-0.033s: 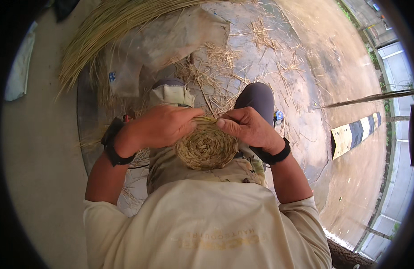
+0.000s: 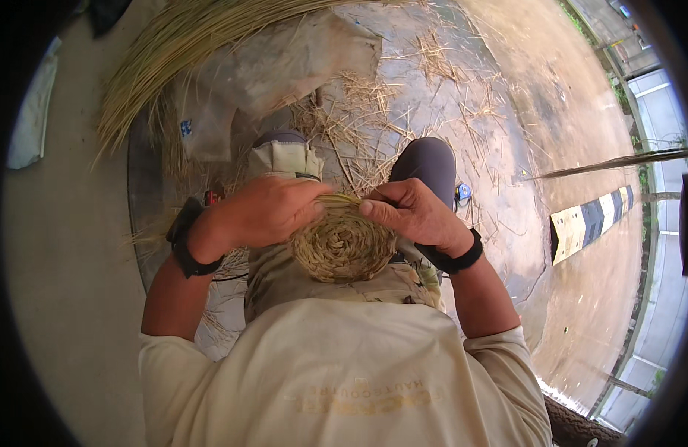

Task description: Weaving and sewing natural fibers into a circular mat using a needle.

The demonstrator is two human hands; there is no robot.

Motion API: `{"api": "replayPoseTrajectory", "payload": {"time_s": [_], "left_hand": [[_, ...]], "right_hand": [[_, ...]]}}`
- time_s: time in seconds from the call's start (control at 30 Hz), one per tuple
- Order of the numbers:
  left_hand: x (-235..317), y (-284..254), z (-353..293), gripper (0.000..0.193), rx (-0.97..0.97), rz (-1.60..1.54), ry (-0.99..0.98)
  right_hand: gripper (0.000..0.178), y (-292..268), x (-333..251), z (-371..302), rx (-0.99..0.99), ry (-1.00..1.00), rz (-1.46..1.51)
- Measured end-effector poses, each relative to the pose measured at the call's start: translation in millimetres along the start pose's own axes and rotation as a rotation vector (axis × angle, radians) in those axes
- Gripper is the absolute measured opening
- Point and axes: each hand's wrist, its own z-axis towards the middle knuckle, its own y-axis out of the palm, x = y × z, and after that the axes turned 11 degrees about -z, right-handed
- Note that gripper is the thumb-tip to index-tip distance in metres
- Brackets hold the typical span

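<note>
A round coiled straw mat (image 2: 344, 246) lies in my lap, its spiral braid facing up. At its far rim a greenish straw strand (image 2: 339, 199) runs between my two hands. My left hand (image 2: 273, 208) has its fingers curled closed on the strand's left end; the fingertips are partly hidden. With thumb and bent fingers, my right hand (image 2: 404, 212) pinches the strand and the mat's rim at the upper right. Both wrists wear black bands.
A big bundle of long straw (image 2: 187, 56) lies at the far left beside a clear plastic sheet (image 2: 299, 63). Loose straw bits (image 2: 351, 123) litter the ground ahead. A blue tape measure (image 2: 463, 192) sits by my right knee. A black-and-white striped curb (image 2: 594, 223) stands right.
My left hand's fingers have shifted slightly left along the strand. The right hand and the mat stay almost where they were.
</note>
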Motion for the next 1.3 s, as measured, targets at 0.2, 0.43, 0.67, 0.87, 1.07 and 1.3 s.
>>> {"api": "replayPoseTrajectory", "payload": {"time_s": [0.2,0.43,0.67,0.87,1.07,1.3], "left_hand": [[0,15,-5,0.021,0.09,-0.01,-0.042],[3,36,5,0.019,0.211,-0.034,0.007],[15,23,14,0.018,0.059,0.002,0.052],[-1,28,10,0.025,0.178,-0.178,0.012],[-9,26,11,0.027,0.172,-0.152,-0.122],[-31,24,-2,0.026,0.443,-0.239,-0.285]], "right_hand": [[0.033,-4,3,-9,0.013,0.019,0.08],[0.027,-16,19,-17,0.07,0.152,0.619],[0.018,-13,-50,22,0.148,-0.444,0.531],[0.029,51,-49,-11,-0.06,-0.799,-0.322],[0.033,53,-34,-19,-0.003,-0.745,-0.438],[0.031,-45,-9,-82,0.451,-0.013,-0.529]]}}
